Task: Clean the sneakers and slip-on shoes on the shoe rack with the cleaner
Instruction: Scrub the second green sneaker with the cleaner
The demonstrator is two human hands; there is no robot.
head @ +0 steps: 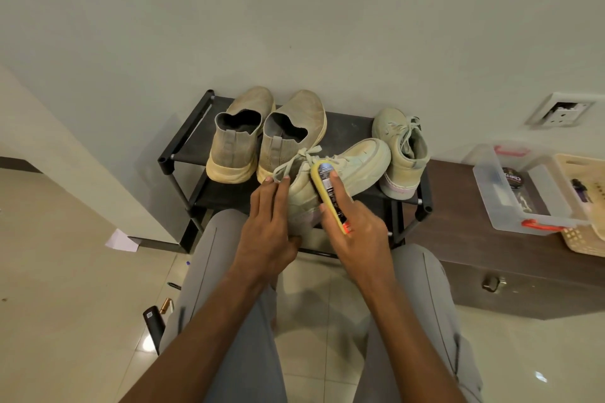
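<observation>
The right hand (357, 232) gripped the cleaner (330, 196), a slim yellow-edged applicator with a dark label, index finger laid along its back and the other fingers curled under it, its long face pressed on the side of the pale green sneaker (334, 173). The left hand (268, 226) steadied that sneaker at the heel end, fingers straight along its collar near the loose laces, thumb tucked beneath; whether it truly pinched the heel I could not tell from where I stood.

The sneaker lay tilted on its side at the front edge of the black shoe rack (183, 147), toe pointing right. It looked light, with a soft fabric upper likely to dent under pressure, so the firm sole and heel seemed the best places to hold it. The cleaner looked rigid and light, easy to guide one-handed.

Its mate, the second sneaker (402, 154), stood upright just beside it at the right. The two tan slip-on shoes (262, 137), plainly grimy, stood side by side at the left, heels toward the person.
</observation>
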